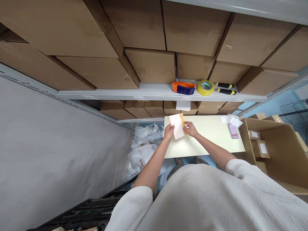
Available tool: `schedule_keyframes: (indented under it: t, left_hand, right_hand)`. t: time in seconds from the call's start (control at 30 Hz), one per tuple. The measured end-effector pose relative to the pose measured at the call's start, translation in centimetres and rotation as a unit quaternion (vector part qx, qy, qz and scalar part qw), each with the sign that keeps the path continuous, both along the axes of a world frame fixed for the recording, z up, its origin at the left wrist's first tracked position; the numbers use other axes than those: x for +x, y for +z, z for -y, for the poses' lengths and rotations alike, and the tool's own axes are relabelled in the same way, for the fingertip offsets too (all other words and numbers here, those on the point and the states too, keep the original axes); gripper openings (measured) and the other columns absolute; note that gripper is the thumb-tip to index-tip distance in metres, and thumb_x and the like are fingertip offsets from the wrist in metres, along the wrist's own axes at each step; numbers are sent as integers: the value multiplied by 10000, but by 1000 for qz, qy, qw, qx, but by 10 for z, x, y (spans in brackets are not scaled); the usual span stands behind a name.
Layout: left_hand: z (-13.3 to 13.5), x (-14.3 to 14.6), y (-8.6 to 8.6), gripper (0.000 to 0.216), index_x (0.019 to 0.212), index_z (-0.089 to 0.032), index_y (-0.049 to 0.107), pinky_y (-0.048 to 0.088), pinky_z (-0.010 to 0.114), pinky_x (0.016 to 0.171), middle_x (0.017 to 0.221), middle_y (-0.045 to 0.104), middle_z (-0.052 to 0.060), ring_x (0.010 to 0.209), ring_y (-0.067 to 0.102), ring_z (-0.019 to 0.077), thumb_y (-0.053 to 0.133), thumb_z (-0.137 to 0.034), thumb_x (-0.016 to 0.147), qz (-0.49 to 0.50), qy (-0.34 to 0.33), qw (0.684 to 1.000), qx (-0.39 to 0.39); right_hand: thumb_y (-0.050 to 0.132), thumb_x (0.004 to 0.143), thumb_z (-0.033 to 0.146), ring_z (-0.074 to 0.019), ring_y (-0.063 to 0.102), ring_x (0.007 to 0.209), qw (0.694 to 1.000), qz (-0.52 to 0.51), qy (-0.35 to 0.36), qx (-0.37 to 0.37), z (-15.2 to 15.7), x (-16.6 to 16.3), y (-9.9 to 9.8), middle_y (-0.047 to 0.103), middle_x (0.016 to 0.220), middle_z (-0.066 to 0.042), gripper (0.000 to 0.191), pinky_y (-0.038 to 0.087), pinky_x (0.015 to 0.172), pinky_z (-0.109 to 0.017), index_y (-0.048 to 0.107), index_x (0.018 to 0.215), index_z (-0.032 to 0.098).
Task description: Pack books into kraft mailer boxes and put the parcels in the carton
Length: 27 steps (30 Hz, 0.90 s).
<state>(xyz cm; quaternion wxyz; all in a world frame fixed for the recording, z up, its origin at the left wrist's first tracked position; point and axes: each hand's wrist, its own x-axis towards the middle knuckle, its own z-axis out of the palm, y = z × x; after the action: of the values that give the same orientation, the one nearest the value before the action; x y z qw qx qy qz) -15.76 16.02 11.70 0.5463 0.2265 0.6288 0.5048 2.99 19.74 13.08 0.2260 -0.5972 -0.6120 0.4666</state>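
Observation:
Over the pale tabletop (204, 141) I hold a flat white rectangular piece (177, 126) with an orange-yellow strip along its right side. It looks like a label sheet or a small packet; I cannot tell which. My left hand (169, 131) is closed on its left edge, thumb on top. At the strip on the right edge, the fingers of my right hand (190, 129) are pinched together. Farther right on the table lie several white paper slips (232, 120), beside a blurred purple item (233, 131).
An orange and blue tape dispenser (183, 88), a yellow tape roll (205, 87) and two utility knives (225, 89) lie on the shelf (154, 91) ahead, among cardboard boxes (150, 65). An open carton (284, 154) holding small boxes stands right. Discarded white paper (144, 152) heaps at left.

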Motion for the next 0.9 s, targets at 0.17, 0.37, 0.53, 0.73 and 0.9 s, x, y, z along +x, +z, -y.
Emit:
schedule_keyframes:
  t: [0.17,0.37,0.53,0.73,0.9]
  left_hand:
    - [3,-9,-6,285,922,-171,720,617,367,872,917,824,86,906,774,245,802,-427,828,11,8,1000,-5]
    - [6,-16,-11,282,938,-186,707,631,404,883,902,812,93,902,781,264,801,-432,836,14,5,1000,-3]
    - [6,-19,-12,259,978,-191,693,641,399,899,939,804,88,944,776,253,804,-389,852,-1,21,999,-32]
    - [13,-13,-10,247,1045,-213,682,619,345,908,1092,781,84,1023,770,207,791,-333,860,-64,27,996,-55]
    - [21,-1,-13,373,1013,-198,696,623,358,882,1044,804,109,1003,799,237,816,-519,865,56,-68,995,-41]
  right_hand:
    - [688,879,319,-228,737,1051,995,-23,-32,-92,-7,9,-6,777,1098,-68,299,588,1019,-389,748,1151,210]
    - [688,823,286,-191,721,855,993,-62,-44,-95,1,0,-1,742,859,7,194,604,878,-339,716,1004,219]
    - [744,781,283,-196,730,794,986,-104,-56,-117,3,-5,8,732,775,33,230,601,751,-311,649,987,242]
    - [719,792,321,-170,690,701,994,-76,-51,-61,8,-14,5,697,714,64,235,571,686,-271,674,1009,244]
    - [689,888,253,-181,732,849,997,-17,64,49,27,-26,-2,784,947,-8,246,597,852,-313,767,1121,251]
